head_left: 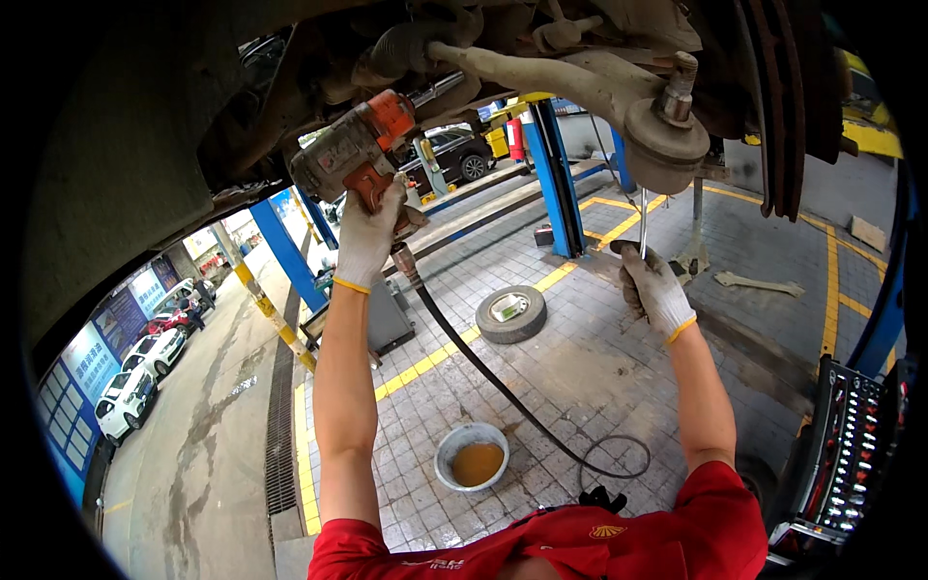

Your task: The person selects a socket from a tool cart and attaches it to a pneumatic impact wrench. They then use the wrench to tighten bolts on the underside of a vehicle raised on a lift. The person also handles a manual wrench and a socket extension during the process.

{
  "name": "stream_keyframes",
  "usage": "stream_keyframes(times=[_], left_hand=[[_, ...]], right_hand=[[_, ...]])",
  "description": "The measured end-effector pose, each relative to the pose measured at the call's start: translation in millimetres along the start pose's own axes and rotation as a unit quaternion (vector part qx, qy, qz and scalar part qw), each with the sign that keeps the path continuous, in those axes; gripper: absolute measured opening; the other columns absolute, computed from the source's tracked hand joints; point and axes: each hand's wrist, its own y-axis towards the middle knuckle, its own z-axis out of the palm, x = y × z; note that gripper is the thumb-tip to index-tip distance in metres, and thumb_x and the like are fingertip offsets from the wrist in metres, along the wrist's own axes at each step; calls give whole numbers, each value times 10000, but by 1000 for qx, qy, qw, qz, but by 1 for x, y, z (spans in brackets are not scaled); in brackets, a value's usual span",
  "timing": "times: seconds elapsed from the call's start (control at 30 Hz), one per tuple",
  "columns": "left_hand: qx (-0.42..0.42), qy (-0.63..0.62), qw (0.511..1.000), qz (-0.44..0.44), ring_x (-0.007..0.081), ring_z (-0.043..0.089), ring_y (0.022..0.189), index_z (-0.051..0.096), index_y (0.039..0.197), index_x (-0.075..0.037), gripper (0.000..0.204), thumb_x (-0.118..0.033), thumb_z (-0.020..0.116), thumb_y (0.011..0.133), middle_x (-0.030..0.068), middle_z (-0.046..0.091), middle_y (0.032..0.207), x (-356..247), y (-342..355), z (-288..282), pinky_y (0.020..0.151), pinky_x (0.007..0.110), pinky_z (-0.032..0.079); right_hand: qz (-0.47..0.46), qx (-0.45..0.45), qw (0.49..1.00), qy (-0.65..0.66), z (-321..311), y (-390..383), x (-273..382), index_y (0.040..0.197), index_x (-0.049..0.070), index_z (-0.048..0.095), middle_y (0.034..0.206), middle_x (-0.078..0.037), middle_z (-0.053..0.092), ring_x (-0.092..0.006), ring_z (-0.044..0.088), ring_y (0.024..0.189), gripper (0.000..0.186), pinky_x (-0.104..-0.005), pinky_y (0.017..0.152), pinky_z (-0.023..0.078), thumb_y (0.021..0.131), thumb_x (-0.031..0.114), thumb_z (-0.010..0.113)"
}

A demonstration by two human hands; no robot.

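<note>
Overhead is the underside of a raised vehicle, with a ball joint [667,135] whose threaded stud points up at the right. My left hand [372,232], in a white glove, is closed around the grip of an orange and grey impact wrench [353,145]. A long silver socket [437,89] on its nose reaches up beside a suspension arm [541,72]. From the wrench's handle hangs a black air hose [474,358]. My right hand [654,290], gloved too, grips a slim metal rod-like tool [644,217] upright just below the ball joint; the tool's upper end is partly hidden.
On the tiled floor are a tire [512,314] with a small package on it and a bucket [472,457] of brown liquid. A blue lift post [556,184] stands ahead. An open tool case [846,449] is at the lower right. Brake disc edges [778,106] hang at the upper right.
</note>
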Motion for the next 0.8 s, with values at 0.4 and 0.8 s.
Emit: stream_keyframes(times=[0.4, 0.8], left_hand=[[-139, 258, 954, -63, 454, 715, 1028, 687, 1086, 108, 815, -694, 655, 941, 307, 740, 1014, -51, 39, -10, 905, 474, 543], [-138, 249, 958, -43, 319, 742, 921, 731, 1067, 59, 629, -550, 772, 917, 201, 767, 982, -75, -3, 15, 864, 432, 555]], right_hand=[[-248, -53, 918, -306, -12, 101, 46, 1434, 57, 505, 943, -147, 630, -255, 591, 752, 546, -376, 699, 476, 1085, 476, 523], [-253, 35, 918, -302, 22, 118, 85, 1566, 38, 443, 738, -71, 618, -160, 577, 582, 687, -347, 566, 493, 1060, 492, 542]])
